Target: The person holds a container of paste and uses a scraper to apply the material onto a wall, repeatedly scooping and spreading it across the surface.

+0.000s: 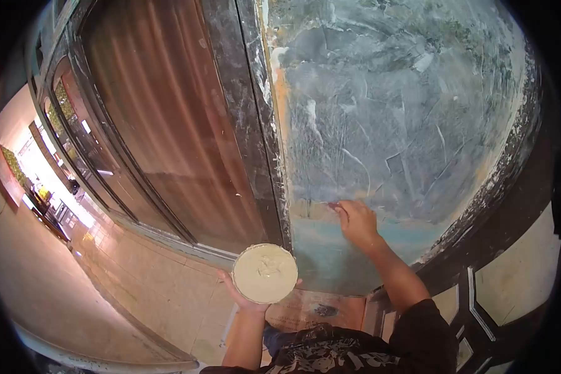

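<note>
My left hand [248,302] holds a round tub [235,290] from below, its fingers spread around the sides. Cream-coloured putty [265,274] fills the tub almost to the rim, its surface rough in the middle. Up at the wall panel [380,124], my right hand [359,223] is closed around a small dark reddish piece [332,205], perhaps the edge of a spreader, mostly hidden by the fingers. This piece is close against the panel, where a tan band meets blue-green paint. Grey-white smears and ridges cover the panel above.
Left of the panel stands a dark frame [246,106] with glass [162,106] and a reddish-brown curtain behind it. Tiled floor [162,280] runs along a curved wall [43,262] towards a bright opening. Dark-framed panels [511,274] stand at lower right.
</note>
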A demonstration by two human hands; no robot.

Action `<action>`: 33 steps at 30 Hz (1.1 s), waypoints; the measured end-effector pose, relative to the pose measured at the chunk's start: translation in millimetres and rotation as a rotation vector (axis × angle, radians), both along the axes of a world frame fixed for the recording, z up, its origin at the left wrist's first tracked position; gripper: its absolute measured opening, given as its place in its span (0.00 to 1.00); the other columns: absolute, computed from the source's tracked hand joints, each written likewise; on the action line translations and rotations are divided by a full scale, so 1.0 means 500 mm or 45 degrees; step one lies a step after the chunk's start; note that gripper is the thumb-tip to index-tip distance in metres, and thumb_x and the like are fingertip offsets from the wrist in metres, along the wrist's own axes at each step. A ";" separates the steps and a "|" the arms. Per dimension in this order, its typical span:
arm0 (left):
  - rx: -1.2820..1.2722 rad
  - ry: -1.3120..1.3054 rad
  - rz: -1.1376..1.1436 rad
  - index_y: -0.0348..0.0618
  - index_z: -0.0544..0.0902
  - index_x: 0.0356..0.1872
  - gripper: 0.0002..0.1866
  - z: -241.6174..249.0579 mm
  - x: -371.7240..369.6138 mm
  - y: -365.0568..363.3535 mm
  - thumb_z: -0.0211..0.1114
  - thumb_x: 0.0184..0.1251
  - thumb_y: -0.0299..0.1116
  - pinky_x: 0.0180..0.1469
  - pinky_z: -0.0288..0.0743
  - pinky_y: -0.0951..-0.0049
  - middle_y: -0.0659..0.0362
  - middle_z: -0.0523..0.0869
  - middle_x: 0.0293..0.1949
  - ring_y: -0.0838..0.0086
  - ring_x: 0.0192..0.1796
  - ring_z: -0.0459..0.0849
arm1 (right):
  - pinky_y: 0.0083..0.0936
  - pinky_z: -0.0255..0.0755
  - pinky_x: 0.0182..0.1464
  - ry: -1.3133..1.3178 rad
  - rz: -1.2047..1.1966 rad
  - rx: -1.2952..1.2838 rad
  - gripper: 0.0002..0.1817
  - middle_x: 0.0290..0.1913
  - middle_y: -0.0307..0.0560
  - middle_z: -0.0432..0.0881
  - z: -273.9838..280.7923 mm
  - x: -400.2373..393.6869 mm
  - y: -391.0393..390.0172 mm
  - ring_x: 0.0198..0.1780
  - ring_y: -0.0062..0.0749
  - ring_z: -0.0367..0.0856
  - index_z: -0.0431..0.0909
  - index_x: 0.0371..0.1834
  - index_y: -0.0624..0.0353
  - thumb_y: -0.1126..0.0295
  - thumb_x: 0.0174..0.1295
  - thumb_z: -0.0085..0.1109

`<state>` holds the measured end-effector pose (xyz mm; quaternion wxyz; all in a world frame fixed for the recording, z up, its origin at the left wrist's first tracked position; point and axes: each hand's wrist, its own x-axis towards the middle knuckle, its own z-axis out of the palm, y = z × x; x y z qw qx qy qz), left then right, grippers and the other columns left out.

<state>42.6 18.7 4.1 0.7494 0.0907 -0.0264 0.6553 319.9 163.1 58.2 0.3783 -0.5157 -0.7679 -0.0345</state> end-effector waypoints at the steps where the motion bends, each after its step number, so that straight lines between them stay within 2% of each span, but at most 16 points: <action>1: -0.020 0.032 0.007 0.50 0.59 0.83 0.66 -0.001 -0.001 0.003 0.35 0.53 0.94 0.62 0.56 0.04 0.41 0.60 0.81 0.30 0.77 0.64 | 0.51 0.80 0.40 0.063 0.005 0.028 0.08 0.41 0.42 0.90 0.009 0.003 -0.003 0.44 0.49 0.85 0.86 0.46 0.52 0.65 0.70 0.61; 5: -0.027 0.028 -0.014 0.50 0.59 0.83 0.67 -0.001 -0.003 0.017 0.36 0.53 0.94 0.63 0.56 0.04 0.41 0.60 0.81 0.30 0.77 0.64 | 0.50 0.80 0.40 0.102 0.067 0.115 0.07 0.41 0.41 0.90 -0.023 0.003 -0.019 0.44 0.48 0.85 0.87 0.45 0.51 0.66 0.69 0.61; 7: 0.058 -0.066 -0.053 0.49 0.59 0.83 0.67 0.009 0.000 0.018 0.37 0.53 0.93 0.63 0.57 0.04 0.40 0.60 0.81 0.30 0.77 0.64 | 0.51 0.80 0.40 -0.092 0.087 -0.053 0.07 0.41 0.41 0.90 -0.055 -0.004 -0.026 0.43 0.47 0.85 0.87 0.45 0.51 0.66 0.69 0.62; 10: 0.032 -0.199 -0.063 0.50 0.59 0.83 0.66 0.011 0.001 0.019 0.37 0.54 0.93 0.63 0.56 0.04 0.40 0.60 0.81 0.29 0.77 0.64 | 0.50 0.79 0.38 -0.089 0.026 -0.022 0.07 0.40 0.41 0.90 -0.059 -0.001 -0.010 0.42 0.47 0.85 0.87 0.44 0.51 0.66 0.69 0.62; 14: 0.068 -0.199 -0.046 0.50 0.58 0.83 0.66 0.006 0.004 0.018 0.36 0.54 0.93 0.63 0.56 0.04 0.40 0.60 0.81 0.29 0.77 0.64 | 0.47 0.78 0.37 -0.002 -0.018 0.103 0.07 0.39 0.42 0.89 -0.016 0.018 0.009 0.41 0.47 0.85 0.87 0.44 0.52 0.66 0.69 0.62; 18: 0.062 -0.184 -0.008 0.50 0.58 0.83 0.66 0.001 0.011 0.021 0.34 0.54 0.93 0.63 0.55 0.04 0.40 0.59 0.81 0.29 0.77 0.63 | 0.48 0.78 0.40 0.068 0.077 0.024 0.08 0.40 0.43 0.90 0.029 0.026 -0.014 0.43 0.47 0.85 0.87 0.45 0.53 0.64 0.70 0.63; 23: 0.105 -0.122 0.019 0.50 0.59 0.83 0.66 -0.015 0.023 0.008 0.34 0.54 0.93 0.63 0.55 0.04 0.40 0.59 0.81 0.30 0.77 0.64 | 0.48 0.79 0.41 -0.083 0.146 -0.106 0.09 0.41 0.43 0.90 -0.052 0.018 -0.011 0.44 0.48 0.86 0.86 0.46 0.53 0.64 0.70 0.61; 24: 0.050 -0.001 0.063 0.50 0.59 0.83 0.65 -0.016 0.026 0.004 0.34 0.55 0.93 0.63 0.55 0.04 0.40 0.60 0.81 0.30 0.77 0.64 | 0.48 0.79 0.41 -0.133 0.137 -0.144 0.09 0.41 0.44 0.90 -0.057 0.017 -0.012 0.44 0.49 0.86 0.86 0.47 0.53 0.64 0.70 0.61; 26: -0.009 0.121 0.110 0.50 0.59 0.83 0.65 -0.016 0.031 0.000 0.34 0.55 0.93 0.63 0.56 0.04 0.41 0.60 0.81 0.30 0.77 0.64 | 0.48 0.79 0.41 -0.113 0.094 -0.106 0.09 0.41 0.44 0.90 -0.046 0.029 0.005 0.44 0.49 0.86 0.86 0.46 0.53 0.64 0.70 0.61; 30: 0.026 0.036 0.122 0.51 0.58 0.83 0.65 -0.019 0.043 -0.010 0.34 0.56 0.93 0.63 0.57 0.04 0.41 0.60 0.81 0.30 0.77 0.64 | 0.48 0.79 0.40 0.034 0.065 0.068 0.08 0.41 0.45 0.90 0.017 0.042 0.008 0.44 0.49 0.86 0.86 0.45 0.53 0.65 0.71 0.61; 33: -0.033 -0.025 0.136 0.51 0.58 0.83 0.65 -0.005 0.053 -0.019 0.34 0.55 0.93 0.62 0.58 0.05 0.41 0.60 0.81 0.30 0.76 0.65 | 0.47 0.79 0.39 0.081 0.124 0.040 0.08 0.41 0.46 0.90 0.026 0.039 -0.011 0.45 0.49 0.87 0.87 0.45 0.53 0.65 0.70 0.61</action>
